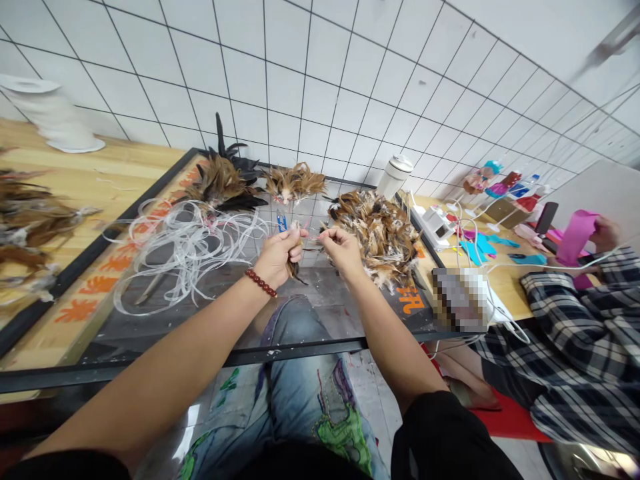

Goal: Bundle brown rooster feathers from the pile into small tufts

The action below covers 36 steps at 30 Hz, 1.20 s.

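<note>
My left hand (278,254) is closed around a small bundle of brown feathers (294,268) whose dark tips hang below the fist. A red bead bracelet (261,283) circles that wrist. My right hand (341,248) is pinched, close to the left one, on a thin thread or strip that I cannot make out clearly. Both hands hover over the glass tabletop (320,313). Blue-handled snips (282,221) lie just beyond the left hand.
A tangle of clear plastic strips (185,247) lies left. Feather piles sit at back (225,181), (295,181) and right (380,233). A white cup (395,176) stands behind. A person in a plaid shirt (575,333) works at the right.
</note>
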{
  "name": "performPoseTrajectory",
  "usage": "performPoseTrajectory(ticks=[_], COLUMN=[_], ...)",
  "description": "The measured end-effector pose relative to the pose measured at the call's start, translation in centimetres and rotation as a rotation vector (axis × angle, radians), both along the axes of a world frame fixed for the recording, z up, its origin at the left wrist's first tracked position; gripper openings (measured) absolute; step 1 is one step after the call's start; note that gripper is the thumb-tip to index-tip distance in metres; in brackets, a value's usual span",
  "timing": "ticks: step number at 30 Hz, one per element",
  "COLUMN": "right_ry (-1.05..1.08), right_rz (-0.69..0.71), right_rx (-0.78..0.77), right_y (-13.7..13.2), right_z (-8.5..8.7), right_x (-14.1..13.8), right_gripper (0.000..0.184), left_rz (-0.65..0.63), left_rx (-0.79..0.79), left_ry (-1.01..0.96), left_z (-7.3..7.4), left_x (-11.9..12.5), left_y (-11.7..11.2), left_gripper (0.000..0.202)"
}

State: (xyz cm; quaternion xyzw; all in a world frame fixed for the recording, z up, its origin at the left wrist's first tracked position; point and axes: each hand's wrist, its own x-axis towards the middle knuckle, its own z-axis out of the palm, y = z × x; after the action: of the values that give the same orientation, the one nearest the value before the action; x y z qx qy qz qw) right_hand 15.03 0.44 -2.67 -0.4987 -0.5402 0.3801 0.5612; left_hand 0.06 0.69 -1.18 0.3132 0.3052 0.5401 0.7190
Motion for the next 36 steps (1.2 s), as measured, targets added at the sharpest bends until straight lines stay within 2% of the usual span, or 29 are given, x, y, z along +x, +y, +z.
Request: performPoseTrajectory(ticks=[3, 6, 10, 12, 14, 16, 19, 20, 22, 24, 26, 30, 32, 36], right_ry=[0.056, 0.188, 0.483, 0.537, 0.537, 0.523, 0.498, 0.495, 0.503, 0.517, 0.531, 0.535, 0.514, 0.367], right_rz=[-0.006, 0.039, 0.273, 0.359, 0.356, 0.296, 0.216, 0.211, 0.231, 0.252, 0.244, 0.215, 0.215, 0.267], right_rx=[0.006, -0.006, -0.025, -0.053, -0.066, -0.074, -0.115, -0.126, -0.126, -0.107, -0.085, -0.055, -0.043, 0.03], right_y=[0.0, -0.4, -1.1, -1.3, -1.2, -1.1, -0.9, -0.8, -0.8, -0.9, -0.9, -0.8, -0.8, -1.3], right_z=[0.1, 0.7, 1.8, 2.0, 2.0, 2.0, 2.0, 2.0, 2.2, 2.3, 2.5, 2.5, 2.5, 2.8], right_x=[0.0, -0.2, -0.3, -0.2, 0.0, 0.2, 0.6, 0.7, 0.8, 0.9, 1.0, 1.1, 1.2, 1.5], right_gripper=[0.015, 0.012, 0.018, 0.021, 0.02, 0.018, 0.016, 0.015, 0.015, 0.015, 0.016, 0.017, 0.018, 0.017], left_rz=[0.013, 0.012, -0.046, -0.066, -0.06, 0.005, 0.111, 0.095, -0.042, -0.219, -0.341, -0.42, -0.379, -0.151], left_rx=[-0.054, -0.074, -0.086, -0.095, -0.091, -0.058, 0.071, 0.113, 0.15, 0.121, 0.081, 0.039, 0.031, 0.088], left_ry=[-0.135, -0.177, -0.101, -0.057, -0.01, 0.035, 0.082, 0.099, 0.138, 0.166, 0.169, 0.168, 0.189, 0.378], left_z=[0.3, 0.5, 0.3, 0.1, 0.0, 0.1, 0.5, 0.6, 0.7, 0.5, 0.2, -0.3, -0.4, -0.3], left_x=[-0.4, -0.5, -0.2, 0.1, 0.1, 0.1, 0.0, 0.1, 0.2, 0.4, 0.4, 0.4, 0.4, 0.4], left_y=[0.2, 0.2, 0.1, 0.0, 0.0, 0.0, -0.2, -0.4, -0.7, -1.0, -1.1, -0.9, -0.7, -0.4], left_gripper=[0.012, 0.013, 0.011, 0.008, 0.008, 0.009, 0.008, 0.009, 0.014, 0.02, 0.025, 0.028, 0.027, 0.024])
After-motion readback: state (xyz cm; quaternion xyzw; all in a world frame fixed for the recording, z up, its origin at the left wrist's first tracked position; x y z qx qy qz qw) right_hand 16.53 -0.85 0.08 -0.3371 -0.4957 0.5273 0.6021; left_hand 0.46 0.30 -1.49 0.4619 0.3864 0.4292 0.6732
